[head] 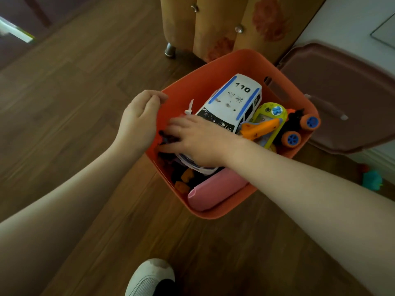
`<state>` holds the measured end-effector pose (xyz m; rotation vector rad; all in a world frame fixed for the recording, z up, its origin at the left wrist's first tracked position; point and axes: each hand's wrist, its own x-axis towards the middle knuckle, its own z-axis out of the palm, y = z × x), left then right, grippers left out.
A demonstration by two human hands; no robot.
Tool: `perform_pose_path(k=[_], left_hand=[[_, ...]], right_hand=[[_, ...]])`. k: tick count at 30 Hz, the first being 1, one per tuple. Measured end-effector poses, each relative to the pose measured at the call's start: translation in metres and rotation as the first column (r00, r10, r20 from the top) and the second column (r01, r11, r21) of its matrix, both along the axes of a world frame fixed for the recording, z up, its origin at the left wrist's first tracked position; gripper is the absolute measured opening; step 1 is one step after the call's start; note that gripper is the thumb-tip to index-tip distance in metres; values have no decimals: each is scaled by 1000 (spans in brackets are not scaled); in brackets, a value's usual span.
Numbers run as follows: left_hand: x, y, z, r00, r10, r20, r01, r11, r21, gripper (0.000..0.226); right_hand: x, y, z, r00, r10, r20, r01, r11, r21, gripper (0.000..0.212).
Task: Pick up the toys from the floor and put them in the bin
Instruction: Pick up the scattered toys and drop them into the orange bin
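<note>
bin (pixel 215 75): 1, orange plastic, open top, on wood floor (pixel 74 103); landmark for everything below
police car (pixel 229 103): 1, white with blue stripes, "110" on roof, in the bin, lying diagonally across the middle, biggest item in there
handheld game (pixel 269 116): 1, yellow-green, in the bin, right of the police car
orange plane (pixel 259 128): 1, in the bin, lying on top of the handheld game
buggy (pixel 299 127): 1, black body, 2 orange wheels with blue hubs visible, in the bin at its right wall
pink item (pixel 215 189): 1, flat, in the bin at the near wall; can't tell what it is
small parts (pixel 184 181): orange and black bits in the bin's near-left corner, too jumbled to count
white piece (pixel 189 107): 1, small, sticks up left of the police car
right hand (pixel 198 139): inside the bin, over the near end of the police car, fingers spread flat toward the left wall, touching dark bits there; can't tell if it grips anything
left hand (pixel 139 122): at the bin's left rim, fingers loosely curled, holds nothing visible
lid (pixel 342 97): 1, brown, on floor, touching the bin's right side
teal toy (pixel 372 180): 1, on floor, well right of the bin, still outside it
cabinet (pixel 224 24): 1, tan, 2 knobs, just behind the bin
shoe (pixel 149 278): 1, white, on floor, near side of the bin
</note>
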<state>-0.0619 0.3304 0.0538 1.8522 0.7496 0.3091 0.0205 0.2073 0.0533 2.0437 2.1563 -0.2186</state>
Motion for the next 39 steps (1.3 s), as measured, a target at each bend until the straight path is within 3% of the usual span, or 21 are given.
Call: perform_pose_path(k=[2,4,8,10,13,18,23,25,27,29,32,36,39], left_hand=[[0,-3,1,994,-103,-46,107,991,83,32],[-2,-5,3,962,-244,-126,260,956,134,34],[-5,-13,4,886,-431,-174,464,841,279,37],[-4,-21,4,842,-497,-209,537,747,392,49],[5,-44,10,757,-616,-216,630,603,489,63],[37,-124,16,582,-809,-84,644,396,655,39],[66,-228,12,315,-936,-156,769,156,619,37],[76,-275,6,261,-945,-198,803,98,588,37],[84,-305,-3,259,-931,-257,835,82,545,37],[94,-348,-14,226,-912,-342,861,23,508,41],[108,-393,-30,157,-865,-477,895,-80,440,43],[124,-437,-53,92,-771,-630,938,-144,314,42],[138,-466,-65,60,-705,-706,929,-220,299,45]], right_hand=[[-3,-2,-7,987,-121,-108,103,982,-158,56],[-4,-4,-7,967,-195,-161,163,967,-197,64],[11,-47,-1,913,-342,-221,345,938,-26,63],[23,-86,-1,852,-466,-238,498,862,96,59],[37,-152,-1,754,-626,-201,654,743,140,59],[37,-269,-7,543,-835,-94,836,527,152,56],[20,-394,-44,284,-959,4,958,284,31,55],[9,-445,-57,148,-989,24,989,148,9,49],[0,-478,-70,24,-997,69,997,19,-70,45],[-10,-521,-83,-124,-988,92,981,-136,-136,48],[-14,-564,-99,-293,-955,44,930,-296,-217,53],[-20,-600,-118,-482,-874,-70,840,-437,-321,56],[-22,-616,-133,-573,-799,-183,788,-475,-392,60]])
